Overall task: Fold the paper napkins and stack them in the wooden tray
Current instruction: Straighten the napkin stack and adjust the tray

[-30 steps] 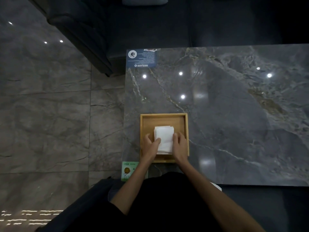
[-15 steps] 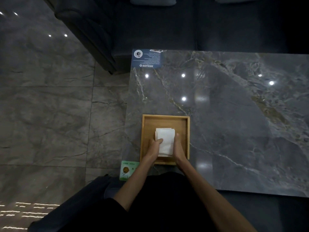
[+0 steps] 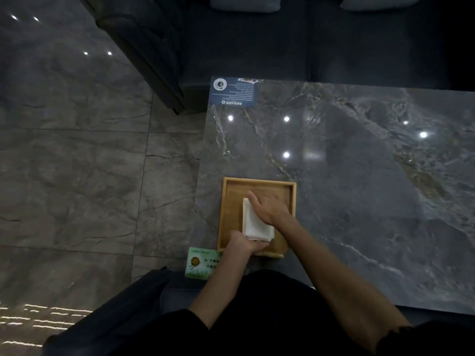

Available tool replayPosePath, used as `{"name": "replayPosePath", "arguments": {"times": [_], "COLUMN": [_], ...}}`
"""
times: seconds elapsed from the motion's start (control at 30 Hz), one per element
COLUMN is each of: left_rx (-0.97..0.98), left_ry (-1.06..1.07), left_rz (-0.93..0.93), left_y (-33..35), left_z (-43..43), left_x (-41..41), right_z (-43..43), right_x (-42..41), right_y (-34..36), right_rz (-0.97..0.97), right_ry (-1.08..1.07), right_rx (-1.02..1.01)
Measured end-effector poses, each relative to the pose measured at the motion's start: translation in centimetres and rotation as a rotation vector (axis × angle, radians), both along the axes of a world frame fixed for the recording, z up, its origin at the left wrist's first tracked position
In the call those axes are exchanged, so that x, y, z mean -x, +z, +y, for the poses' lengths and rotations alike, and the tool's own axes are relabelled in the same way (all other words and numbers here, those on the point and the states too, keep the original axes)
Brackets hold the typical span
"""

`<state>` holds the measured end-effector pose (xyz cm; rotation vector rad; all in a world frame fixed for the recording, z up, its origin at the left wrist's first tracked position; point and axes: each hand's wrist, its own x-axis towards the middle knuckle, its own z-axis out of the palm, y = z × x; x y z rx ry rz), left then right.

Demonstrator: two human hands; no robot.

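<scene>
A square wooden tray (image 3: 230, 201) sits near the left front corner of the marble table. Inside it lies a stack of folded white paper napkins (image 3: 254, 224). My right hand (image 3: 270, 208) lies flat on the top and far end of the stack, fingers spread toward the tray's far side. My left hand (image 3: 244, 244) rests against the stack's near edge, by the tray's front rim. The far half of the stack is hidden under my right hand.
The dark marble table (image 3: 359, 188) stretches away to the right. A blue printed card (image 3: 234, 91) lies at its far left corner, a green card (image 3: 201, 263) at the near left corner. A dark sofa (image 3: 257, 42) stands beyond, tiled floor (image 3: 77, 176) to the left.
My right hand has moved from the right side of the stack onto its top, and my left hand has slid from the left side to the near edge. The camera has shifted slightly.
</scene>
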<state>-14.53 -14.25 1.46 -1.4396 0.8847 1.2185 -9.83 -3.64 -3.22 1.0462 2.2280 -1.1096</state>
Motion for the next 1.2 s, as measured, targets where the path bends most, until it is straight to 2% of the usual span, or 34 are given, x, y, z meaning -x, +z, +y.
{"name": "replayPosePath", "arguments": {"times": [0.1,0.17,0.27,0.33,0.4,0.43,0.5,0.57,0.63,0.83,1.07,1.2], "left_rx": [0.019,0.066,0.106,0.255,0.511,0.561,0.529,0.375,0.262,0.363,0.259,0.254], "left_ry": [-0.037,-0.108,-0.239,-0.523,-1.004,-1.197,-1.412,-1.494,-1.538,-1.714,-1.792,-1.799], "left_rz": [0.004,0.027,0.183,0.443,0.743,0.856,0.921,0.903,0.931,1.08,1.167,1.139], "left_y": [0.5,0.5,-0.4,-1.1,-2.1,-2.6,-3.7,-4.8,-5.2,-5.1,-4.5,-4.5], "left_z": [0.1,0.1,-0.7,-2.1,-4.0,-4.8,-6.1,-6.7,-7.1,-6.7,-1.6,2.4], "left_x": [0.0,0.0,-0.2,-0.1,0.9,1.6,2.7,3.1,3.2,3.3,1.3,-1.1], "right_z": [0.4,0.6,0.0,-1.2,-2.4,-3.2,-4.9,-6.1,-6.3,-4.8,-0.2,3.4], "right_x": [0.0,-0.5,-2.5,-4.6,-7.0,-8.2,-10.1,-11.2,-11.7,-11.5,-14.6,-17.1], "right_y": [0.4,0.7,1.3,1.3,0.8,0.5,-0.5,-1.0,-1.5,-1.6,-1.2,-1.2], "right_rz": [-0.068,-0.013,0.247,0.358,0.273,0.205,0.109,0.069,0.045,-0.071,-0.079,-0.092], "right_ry": [0.018,-0.077,-0.538,-0.867,-1.042,-1.075,-1.041,-0.965,-0.921,-0.823,-0.811,-0.808], "right_rx": [0.027,0.028,0.039,-0.049,-0.117,-0.088,0.031,0.097,0.071,-0.054,-0.119,-0.157]}}
